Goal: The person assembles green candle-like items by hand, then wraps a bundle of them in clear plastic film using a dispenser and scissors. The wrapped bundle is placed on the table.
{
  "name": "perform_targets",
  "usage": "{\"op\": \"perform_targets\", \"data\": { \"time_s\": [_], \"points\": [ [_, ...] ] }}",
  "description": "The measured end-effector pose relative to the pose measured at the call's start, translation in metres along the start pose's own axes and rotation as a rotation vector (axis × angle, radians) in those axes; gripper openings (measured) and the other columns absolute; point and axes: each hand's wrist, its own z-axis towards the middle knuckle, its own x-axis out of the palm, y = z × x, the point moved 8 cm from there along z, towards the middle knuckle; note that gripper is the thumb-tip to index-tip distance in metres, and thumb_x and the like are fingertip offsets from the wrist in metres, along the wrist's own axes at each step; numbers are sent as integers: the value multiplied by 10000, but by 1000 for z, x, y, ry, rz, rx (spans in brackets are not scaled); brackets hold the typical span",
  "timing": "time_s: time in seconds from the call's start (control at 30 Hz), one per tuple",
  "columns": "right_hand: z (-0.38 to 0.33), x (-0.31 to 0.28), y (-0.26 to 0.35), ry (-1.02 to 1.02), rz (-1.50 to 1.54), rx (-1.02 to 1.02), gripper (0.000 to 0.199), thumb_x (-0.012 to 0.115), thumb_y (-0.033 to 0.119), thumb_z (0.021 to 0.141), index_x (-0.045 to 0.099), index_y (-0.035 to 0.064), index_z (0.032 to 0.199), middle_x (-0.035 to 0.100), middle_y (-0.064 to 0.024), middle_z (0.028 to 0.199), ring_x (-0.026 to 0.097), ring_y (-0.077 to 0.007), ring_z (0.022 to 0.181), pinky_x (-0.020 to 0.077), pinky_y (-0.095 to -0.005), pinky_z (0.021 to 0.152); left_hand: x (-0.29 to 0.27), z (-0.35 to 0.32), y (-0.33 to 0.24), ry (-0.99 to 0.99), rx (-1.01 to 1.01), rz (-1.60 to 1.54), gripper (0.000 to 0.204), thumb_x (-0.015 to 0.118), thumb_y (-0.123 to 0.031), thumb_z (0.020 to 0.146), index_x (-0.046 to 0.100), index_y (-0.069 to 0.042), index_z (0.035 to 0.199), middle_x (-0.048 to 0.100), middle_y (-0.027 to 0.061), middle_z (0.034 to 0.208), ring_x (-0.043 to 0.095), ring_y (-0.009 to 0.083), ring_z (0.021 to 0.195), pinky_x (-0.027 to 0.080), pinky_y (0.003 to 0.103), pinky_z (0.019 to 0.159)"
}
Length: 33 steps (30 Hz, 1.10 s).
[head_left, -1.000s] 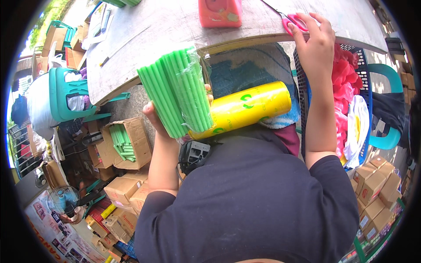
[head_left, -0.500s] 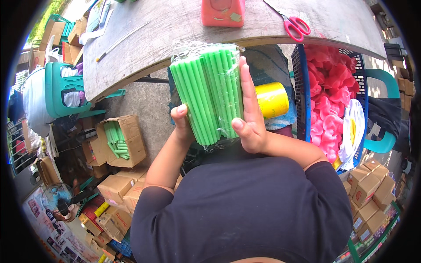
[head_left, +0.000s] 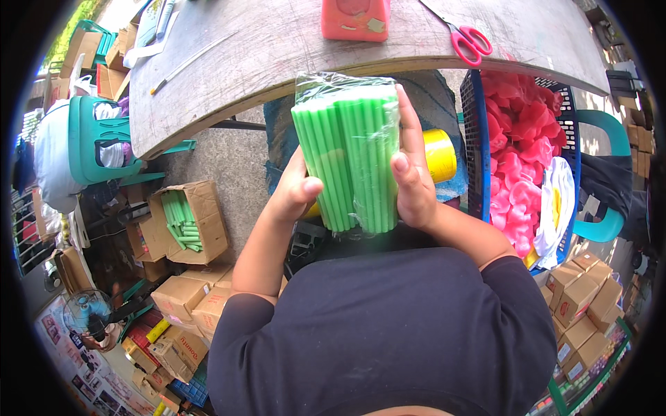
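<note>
A bundle of green sticks (head_left: 349,163), straight and tube-like, is wrapped in clear plastic and held upright over my lap. My left hand (head_left: 297,191) grips its left side, with the thumb toward me and the other fingers mostly hidden behind. Against the right side presses my right hand (head_left: 413,173), its fingers pointing up along the wrap and the thumb near the front. Loose plastic stands up above the far ends of the sticks. Behind my right hand a yellow cylinder (head_left: 440,157) is partly visible.
The grey table (head_left: 243,66) curves ahead, with red-handled scissors (head_left: 472,43) and a pink container (head_left: 355,19) on it. At right stands a blue basket (head_left: 476,149) of pink petal-like pieces. An opened carton (head_left: 208,222) of green sticks sits left; stacked boxes (head_left: 182,295) lie below it.
The bundle has moved slightly right and turned more upright. My left hand now wraps further round its side, and my right hand has shifted right with it.
</note>
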Motion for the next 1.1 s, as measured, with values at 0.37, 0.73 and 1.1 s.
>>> {"op": "perform_targets", "data": {
  "time_s": [0.37, 0.73, 1.1],
  "points": [
    [7, -84, 11, -153, -1583, -14, 623, 725, 303, 857, 486, 7, 1351, 524, -231, 1253, 514, -382, 1173, 412, -433, 1019, -59, -19, -25, -53, 266, -240, 782, 637, -601, 806, 465, -44, 1327, 553, 154, 1096, 580, 273, 907, 575, 417, 762],
    [-64, -161, -40, -608, -751, 488, 664, 759, 315, 847, 456, -45, 1316, 629, -147, 1012, 648, -224, 903, 503, -319, 834, -74, -18, -11, -152, 131, -134, 814, 680, -533, 767, 478, 15, 1334, 606, 233, 1188, 650, 320, 1045, 583, 443, 847],
    [-68, -176, 195, -628, -737, -162, 305, 665, 89, 928, 603, -8, 1210, 664, -96, 1090, 647, -134, 964, 516, -269, 856, -26, 6, -25, 68, 43, 0, 818, 785, -368, 672, 492, 49, 1311, 619, 148, 1168, 612, 239, 1062, 495, 363, 922]
  ]
}}
